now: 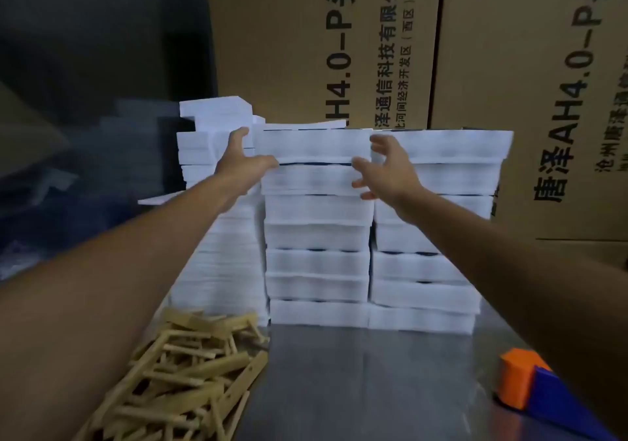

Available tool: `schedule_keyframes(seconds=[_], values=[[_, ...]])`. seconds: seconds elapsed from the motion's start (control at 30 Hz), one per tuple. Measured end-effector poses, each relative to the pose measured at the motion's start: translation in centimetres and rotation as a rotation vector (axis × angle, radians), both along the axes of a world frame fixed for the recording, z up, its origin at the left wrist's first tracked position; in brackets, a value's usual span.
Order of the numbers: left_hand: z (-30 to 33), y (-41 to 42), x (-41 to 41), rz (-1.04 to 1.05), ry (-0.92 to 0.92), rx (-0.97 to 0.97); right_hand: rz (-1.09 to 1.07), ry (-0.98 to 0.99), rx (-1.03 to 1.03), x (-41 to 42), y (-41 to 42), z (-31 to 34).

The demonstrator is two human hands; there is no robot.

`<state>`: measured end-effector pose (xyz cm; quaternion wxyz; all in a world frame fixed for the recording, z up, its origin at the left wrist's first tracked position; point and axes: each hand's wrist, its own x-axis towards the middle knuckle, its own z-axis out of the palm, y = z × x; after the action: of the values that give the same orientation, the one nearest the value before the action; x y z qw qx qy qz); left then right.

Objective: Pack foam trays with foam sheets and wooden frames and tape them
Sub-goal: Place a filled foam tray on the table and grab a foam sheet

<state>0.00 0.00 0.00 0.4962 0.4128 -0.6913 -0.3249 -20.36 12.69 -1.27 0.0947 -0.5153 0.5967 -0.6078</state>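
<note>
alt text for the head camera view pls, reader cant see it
Two bare arms reach forward to the top foam tray of the middle stack, the left hand at its left end and the right hand spread open at its right end. Wooden frames are piled at lower left, a tape dispenser sits at lower right, and cardboard boxes stand behind.

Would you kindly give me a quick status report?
Left hand and right hand open, flanking top foam tray on middle stack. Wooden frames untouched. Nothing blocking.
</note>
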Motion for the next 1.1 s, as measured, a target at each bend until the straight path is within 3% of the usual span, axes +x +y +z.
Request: schedule_keyframes(seconds=[0.23,0.37,0.5,0.73,1.1], values=[[2.0,-2.0,-2.4,-0.103,-0.151,0.052,0.016,-0.062,0.083,0.1,-4.1,2.6],[2.3,-2.6,-3.1,-0.075,-0.094,-0.009,0.031,-0.131,0.047,-0.5,-5.0,2.6],[2.1,-2.3,-3.0,0.001,-0.030,-0.088,-0.030,-0.069,-0.029,-0.7,-4.7,2.8],[2.6,1.1,-1.9,0.056,0.029,-0.199,-0.040,-0.028,-0.120,0.5,-1.0,3.5],[-1.4,12.7,1.8,0.106,-0.006,-0.260,-0.033,-0.183,-0.279,3.7,9.4,-0.2]])
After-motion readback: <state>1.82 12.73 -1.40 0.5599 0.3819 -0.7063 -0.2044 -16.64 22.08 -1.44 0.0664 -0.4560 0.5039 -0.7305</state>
